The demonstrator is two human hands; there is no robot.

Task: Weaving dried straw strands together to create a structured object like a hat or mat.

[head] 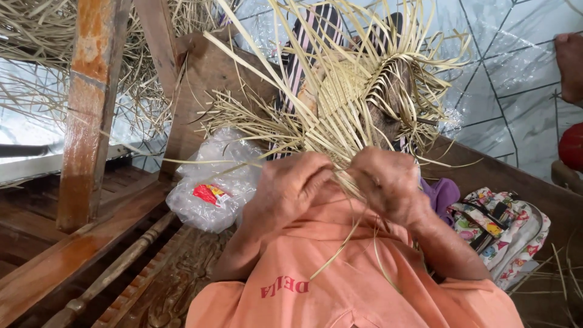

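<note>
1. The woven straw piece [349, 100] lies over my lap and legs, its long axis running from my hands away toward the top of the view, tilted slightly right.
2. Its plaited middle sits above my hands; loose strips fan out from it on all sides, the longest pointing up and left.
3. My left hand [290, 185] is curled closed, pinching strips at the near edge of the weave.
4. My right hand [388, 182] is also closed, gripping strips just beside the left one; the 2 hands nearly touch.
5. My fingertips are tucked under, so exactly which strips each holds is hard to make out.
6. The weave covers most of my striped trousers [303, 54].
7. A crumpled clear plastic bag [209, 188] rests on the wooden bench [91, 243] to my left.
8. A floral bag [507, 228] lies to my right, partly behind my arm.
9. Someone's foot [571, 64] is cut off at the right edge.
</note>
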